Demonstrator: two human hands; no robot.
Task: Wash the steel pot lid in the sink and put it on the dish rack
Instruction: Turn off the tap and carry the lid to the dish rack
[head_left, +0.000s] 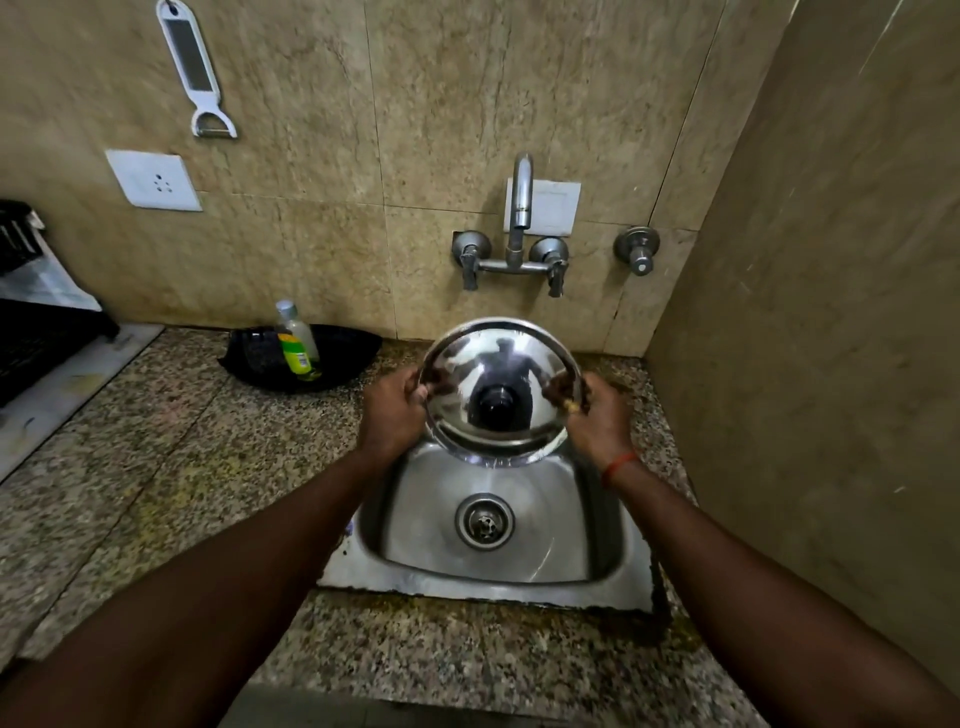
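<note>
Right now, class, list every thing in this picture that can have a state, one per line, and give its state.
steel pot lid: held above the sink, tilted toward the camera
left hand: grips the lid's left rim
right hand: grips the lid's right rim
tap: no water running
sink: drain uncovered, no standing water
bottle: upright, capped, in the black tray
peeler: hanging up

left arm: bare, stretched forward from lower left | left hand (395, 410): fingers curled round left rim of steel pot lid (498, 364) | right arm: bare, stretched forward from lower right, red thread (618, 465) at wrist | right hand (597, 418): fingers curled round lid's right rim | both hands level, over back edge of sink (467, 582)
</note>
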